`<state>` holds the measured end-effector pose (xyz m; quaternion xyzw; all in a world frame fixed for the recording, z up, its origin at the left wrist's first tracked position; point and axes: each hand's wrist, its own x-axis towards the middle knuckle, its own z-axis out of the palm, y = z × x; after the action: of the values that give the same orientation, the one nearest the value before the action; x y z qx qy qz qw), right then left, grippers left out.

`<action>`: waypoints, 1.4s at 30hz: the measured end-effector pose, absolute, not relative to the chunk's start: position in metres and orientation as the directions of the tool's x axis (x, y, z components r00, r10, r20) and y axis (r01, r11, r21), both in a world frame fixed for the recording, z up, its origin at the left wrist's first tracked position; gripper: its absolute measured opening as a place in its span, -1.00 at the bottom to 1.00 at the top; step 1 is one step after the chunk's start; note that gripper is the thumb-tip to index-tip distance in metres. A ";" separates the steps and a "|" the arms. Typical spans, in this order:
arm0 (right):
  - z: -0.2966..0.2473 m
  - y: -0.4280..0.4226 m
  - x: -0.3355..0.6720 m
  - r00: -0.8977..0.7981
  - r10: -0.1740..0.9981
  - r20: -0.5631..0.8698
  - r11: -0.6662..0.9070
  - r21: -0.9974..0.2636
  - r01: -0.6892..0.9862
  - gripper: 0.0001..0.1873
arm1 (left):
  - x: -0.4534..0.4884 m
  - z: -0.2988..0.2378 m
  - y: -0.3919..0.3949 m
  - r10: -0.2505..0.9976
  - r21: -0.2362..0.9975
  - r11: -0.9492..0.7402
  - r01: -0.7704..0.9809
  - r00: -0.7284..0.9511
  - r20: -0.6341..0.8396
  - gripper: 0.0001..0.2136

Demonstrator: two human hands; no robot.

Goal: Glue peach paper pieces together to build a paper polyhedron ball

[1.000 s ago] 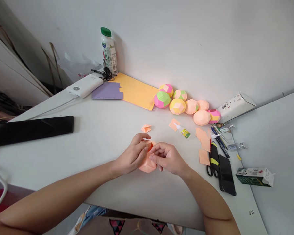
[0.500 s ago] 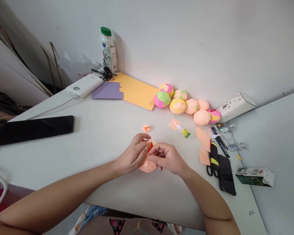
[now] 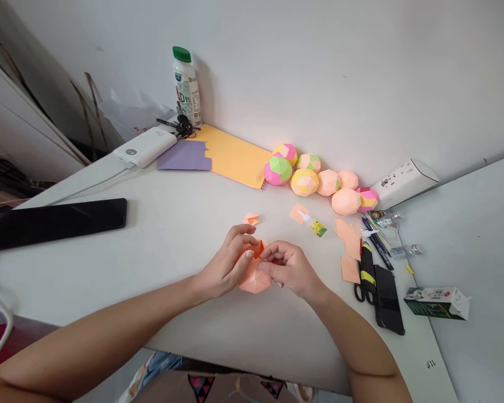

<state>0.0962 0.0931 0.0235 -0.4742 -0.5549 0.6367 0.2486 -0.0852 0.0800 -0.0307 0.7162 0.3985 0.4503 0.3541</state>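
Between my hands, near the table's front edge, is a peach folded-paper ball point(image 3: 255, 281) with an opening in its upper side. My left hand point(image 3: 227, 258) curls around the ball's left side, thumb and fingers on the paper. At the right, my right hand point(image 3: 289, 267) pinches the rim of the opening between thumb and forefinger. A small folded peach paper piece point(image 3: 251, 218) lies just beyond my left fingers. Farther right, a small glue bottle point(image 3: 317, 227) with a white nozzle rests against a peach paper square point(image 3: 298, 213).
Several finished paper balls point(image 3: 304, 182) sit along the wall beside yellow card point(image 3: 235, 157) and purple card point(image 3: 185, 155). Scissors point(image 3: 364, 291), a cutter point(image 3: 367, 263), a phone point(image 3: 388, 299) and a carton point(image 3: 437, 303) lie right. A black slab point(image 3: 54, 224) lies left.
My left fingers have lifted and spread slightly, uncovering more of the ball's opening. My right hand has shifted a little to the right, still pinching the paper.
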 end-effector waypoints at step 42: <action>0.032 0.097 0.105 -0.409 0.847 -0.339 -0.237 -0.930 0.281 -0.81 | -0.085 -0.034 0.085 0.764 0.764 -0.594 0.253 0.474 0.438 -0.22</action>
<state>0.1048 0.0966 0.0320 -0.4921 -0.5730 0.6133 0.2310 -0.0848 0.0847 -0.0337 0.7973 0.3191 0.4017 0.3181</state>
